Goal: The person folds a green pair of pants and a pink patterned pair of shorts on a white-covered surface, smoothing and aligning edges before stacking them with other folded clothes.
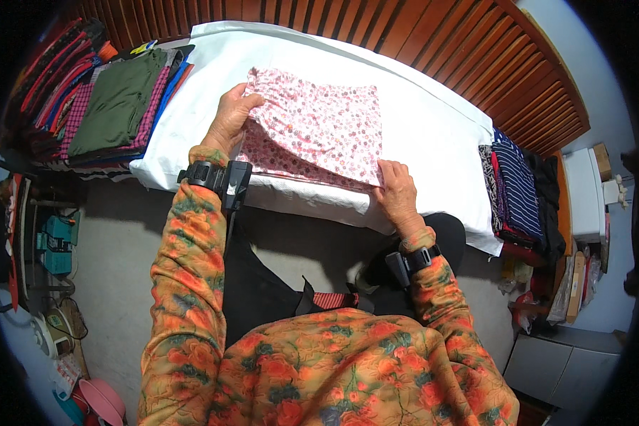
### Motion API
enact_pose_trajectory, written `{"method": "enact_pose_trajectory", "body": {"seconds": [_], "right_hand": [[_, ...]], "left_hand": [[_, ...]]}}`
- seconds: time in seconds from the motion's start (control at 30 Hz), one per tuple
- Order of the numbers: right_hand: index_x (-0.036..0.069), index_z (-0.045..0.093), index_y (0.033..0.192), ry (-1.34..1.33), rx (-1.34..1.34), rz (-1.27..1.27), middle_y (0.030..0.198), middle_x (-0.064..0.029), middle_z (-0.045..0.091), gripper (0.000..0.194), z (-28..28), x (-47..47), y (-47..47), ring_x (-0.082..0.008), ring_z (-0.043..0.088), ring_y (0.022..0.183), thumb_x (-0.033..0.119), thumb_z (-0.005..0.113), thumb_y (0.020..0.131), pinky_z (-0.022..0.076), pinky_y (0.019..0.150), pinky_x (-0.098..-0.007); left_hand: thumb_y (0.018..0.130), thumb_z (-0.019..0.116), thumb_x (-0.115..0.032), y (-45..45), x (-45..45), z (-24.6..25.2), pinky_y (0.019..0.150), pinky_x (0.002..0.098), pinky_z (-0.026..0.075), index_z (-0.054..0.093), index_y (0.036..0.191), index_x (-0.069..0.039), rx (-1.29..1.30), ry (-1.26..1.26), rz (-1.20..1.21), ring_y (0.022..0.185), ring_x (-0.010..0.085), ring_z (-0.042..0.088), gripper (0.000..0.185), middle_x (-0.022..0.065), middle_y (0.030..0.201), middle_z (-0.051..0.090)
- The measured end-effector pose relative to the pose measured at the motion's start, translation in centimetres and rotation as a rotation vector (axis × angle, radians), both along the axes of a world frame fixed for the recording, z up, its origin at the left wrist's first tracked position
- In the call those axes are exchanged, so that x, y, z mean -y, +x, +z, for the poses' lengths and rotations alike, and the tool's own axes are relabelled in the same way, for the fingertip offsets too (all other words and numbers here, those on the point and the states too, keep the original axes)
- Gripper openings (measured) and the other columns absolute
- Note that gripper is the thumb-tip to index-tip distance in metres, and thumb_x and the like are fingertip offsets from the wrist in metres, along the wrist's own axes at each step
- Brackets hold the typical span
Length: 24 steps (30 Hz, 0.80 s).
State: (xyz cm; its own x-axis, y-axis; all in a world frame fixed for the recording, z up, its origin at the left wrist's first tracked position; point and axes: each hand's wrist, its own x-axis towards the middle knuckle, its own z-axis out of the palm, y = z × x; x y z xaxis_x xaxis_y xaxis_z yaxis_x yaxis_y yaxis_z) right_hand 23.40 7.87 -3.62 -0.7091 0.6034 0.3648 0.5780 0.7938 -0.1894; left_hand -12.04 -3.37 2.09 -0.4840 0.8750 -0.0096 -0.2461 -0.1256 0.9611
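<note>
A pink and white floral garment (319,120), folded into a rough rectangle, lies on a white cloth (436,133) at its front edge. My left hand (231,117) grips its upper left edge between thumb and fingers, and the top layer lifts a little there, with a lower layer of the same print showing beneath. At the garment's lower right corner, my right hand (398,193) pinches the fabric between thumb and fingers. Both wrists wear black strapped devices over floral sleeves.
Stacked folded clothes, a green garment (120,101) on top, stand at the left. Another stack with a striped dark blue garment (519,183) is at the right end. A slatted wooden headboard (404,32) runs behind the cloth. A teal box (57,245) sits low at the left.
</note>
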Motion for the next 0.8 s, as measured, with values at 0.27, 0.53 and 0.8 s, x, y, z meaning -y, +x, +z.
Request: {"method": "enact_pose_trajectory", "body": {"seconds": [0.27,0.53,0.8], "right_hand": [[0.009,0.059,0.120,0.045,-0.076,0.062,0.111,-0.0099,0.060,0.053,0.8,0.4,-0.4,-0.0311,0.058,0.105,0.002,0.073,0.069,0.0496,0.087,-0.0394],[0.010,0.062,0.104,0.048,-0.137,0.136,0.101,-0.0086,0.061,0.038,1.2,0.2,-0.3,-0.0302,0.059,0.096,-0.004,0.068,0.069,0.0508,0.080,-0.0392],[0.009,0.060,0.097,0.060,-0.153,0.153,0.095,-0.0081,0.058,0.031,0.9,-0.3,0.4,-0.0299,0.058,0.093,-0.002,0.068,0.070,0.0495,0.079,-0.0399]], "left_hand": [[0.083,0.063,-0.004,-1.1,0.9,-0.7,0.075,0.0331,0.058,0.058,0.118,0.007,-0.078,-0.210,0.028,0.088,0.0214,0.069,0.037,0.0149,0.102,0.069],[0.086,0.064,-0.009,-1.5,1.8,-0.3,0.065,0.0284,0.061,0.056,0.122,0.006,-0.089,-0.199,-0.023,0.083,0.0176,0.071,0.040,0.0135,0.101,0.069],[0.086,0.062,-0.010,-0.9,2.3,-0.5,0.069,0.0322,0.060,0.058,0.120,0.007,-0.141,-0.322,0.011,0.081,0.0205,0.070,0.038,0.0143,0.100,0.069]]}}
